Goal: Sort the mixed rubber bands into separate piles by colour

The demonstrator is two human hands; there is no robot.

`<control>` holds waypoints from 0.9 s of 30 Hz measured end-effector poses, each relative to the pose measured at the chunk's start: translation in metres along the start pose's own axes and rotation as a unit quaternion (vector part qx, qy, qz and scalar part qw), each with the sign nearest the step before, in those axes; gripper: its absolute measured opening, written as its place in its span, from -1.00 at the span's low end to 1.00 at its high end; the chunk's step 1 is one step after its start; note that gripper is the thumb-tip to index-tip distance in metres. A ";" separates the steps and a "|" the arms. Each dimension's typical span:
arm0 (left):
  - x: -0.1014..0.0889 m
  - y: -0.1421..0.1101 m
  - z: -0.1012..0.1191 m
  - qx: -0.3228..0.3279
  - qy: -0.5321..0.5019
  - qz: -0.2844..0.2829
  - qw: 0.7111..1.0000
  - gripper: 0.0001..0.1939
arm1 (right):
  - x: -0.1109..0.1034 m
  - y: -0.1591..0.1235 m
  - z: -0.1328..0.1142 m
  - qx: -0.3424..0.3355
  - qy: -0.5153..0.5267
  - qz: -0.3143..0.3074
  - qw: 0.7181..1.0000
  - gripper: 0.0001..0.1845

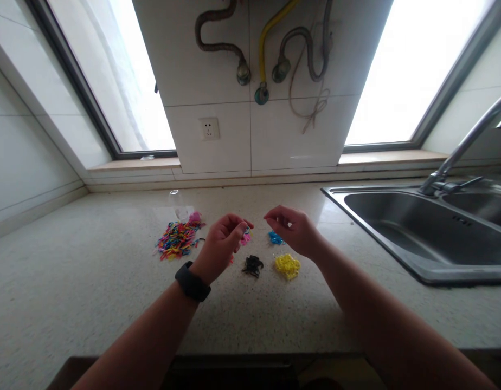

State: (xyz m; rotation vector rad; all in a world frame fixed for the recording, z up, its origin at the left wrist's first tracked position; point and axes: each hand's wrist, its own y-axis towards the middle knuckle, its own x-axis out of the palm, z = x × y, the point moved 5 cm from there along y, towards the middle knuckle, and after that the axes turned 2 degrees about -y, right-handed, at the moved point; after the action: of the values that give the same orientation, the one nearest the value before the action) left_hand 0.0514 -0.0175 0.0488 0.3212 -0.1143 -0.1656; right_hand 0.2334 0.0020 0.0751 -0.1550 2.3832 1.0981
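My left hand (225, 238), with a dark band on its wrist, is closed in a pinch over a pink pile (245, 237) of small rubber bands. A few coloured rubber bands show at its thumb tip. My right hand (293, 227) has thumb and fingers pinched together above a blue pile (275, 237); whatever is between them is too small to make out. Nearer to me lie a black pile (253, 265) and a yellow pile (287, 266) of bands. Some red bands (231, 260) are partly hidden by my left hand. A large mixed-colour heap (178, 240) lies to the left.
A clear container (176, 205) stands behind the mixed heap. The steel sink (397, 260) with its tap (441, 176) is set into the speckled counter (124, 292) on the right. The tiled wall (218, 157) carries a socket (210, 129) and hoses above.
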 end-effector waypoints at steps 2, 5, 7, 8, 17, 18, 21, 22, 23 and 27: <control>0.000 0.001 -0.002 -0.001 0.012 0.009 1.000 -0.77 | 0.000 -0.001 -0.011 -0.034 -0.007 0.001 0.999 -0.90; -0.002 0.002 -0.004 0.006 0.026 0.013 1.000 -0.77 | 0.004 -0.003 -0.024 -0.079 -0.035 -0.017 0.996 -0.89; -0.002 0.003 -0.005 0.013 0.036 0.011 0.999 -0.77 | 0.008 -0.005 -0.031 -0.101 -0.062 -0.030 0.993 -0.84; -0.002 0.003 -0.005 0.016 0.041 0.010 0.999 -0.77 | 0.010 -0.005 -0.033 -0.109 -0.073 -0.033 0.991 -0.84; -0.002 0.003 -0.004 0.019 0.046 0.014 0.999 -0.74 | 0.014 -0.005 -0.031 -0.108 -0.081 -0.031 0.990 -0.92; -0.002 0.003 -0.005 0.017 0.041 0.018 0.999 -0.74 | 0.013 -0.005 -0.030 -0.102 -0.077 -0.032 0.991 -0.91; -0.002 0.004 -0.005 0.013 0.019 0.025 0.999 -0.73 | 0.012 -0.004 -0.027 -0.077 -0.064 -0.038 0.994 -0.87; -0.002 0.004 -0.005 0.013 0.013 0.027 0.999 -0.74 | 0.011 -0.004 -0.026 -0.067 -0.058 -0.039 0.995 -0.86; -0.002 0.004 -0.005 0.013 0.008 0.030 0.999 -0.74 | 0.011 -0.004 -0.024 -0.057 -0.052 -0.039 0.996 -0.85; -0.004 0.005 -0.006 0.015 -0.016 0.046 0.999 -0.76 | 0.006 -0.004 -0.020 -0.024 -0.018 -0.027 0.999 -0.84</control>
State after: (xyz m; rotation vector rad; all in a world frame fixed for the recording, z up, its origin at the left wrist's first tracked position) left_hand 0.0486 -0.0103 0.0441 0.3424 -0.1638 -0.0790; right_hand 0.2212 -0.0144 0.0800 -0.2137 2.3092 1.1243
